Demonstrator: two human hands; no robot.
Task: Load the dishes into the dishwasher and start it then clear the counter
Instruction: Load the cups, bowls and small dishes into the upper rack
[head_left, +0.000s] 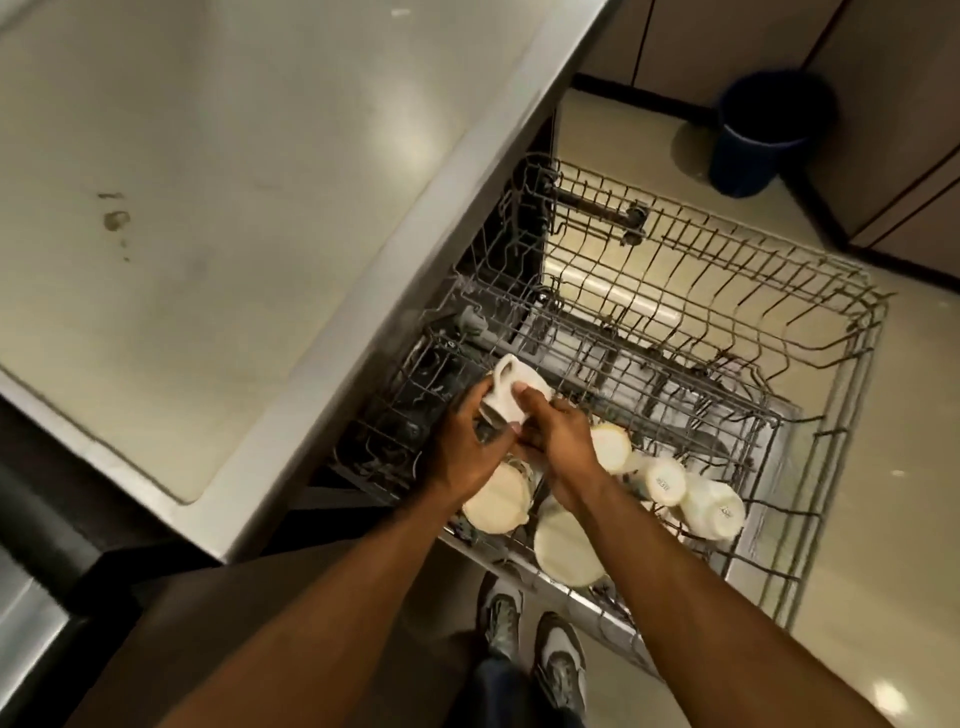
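A white mug (511, 397) is tilted over the near left part of the pulled-out wire dishwasher rack (691, 358). My left hand (465, 449) grips it from the left side. My right hand (558, 441) holds it from the right with a finger on its wall. Below my hands, several white cups (670, 480) and bowls (496, 501) sit upside down in the rack, along with a white plate (563, 545). The rack's far half holds no dishes.
A pale counter (208, 208) with a steel edge runs along the left; a small stain marks it. A dark blue bin (758, 137) stands on the floor at the back right, by brown cabinets. My shoes (530, 639) are just in front of the rack.
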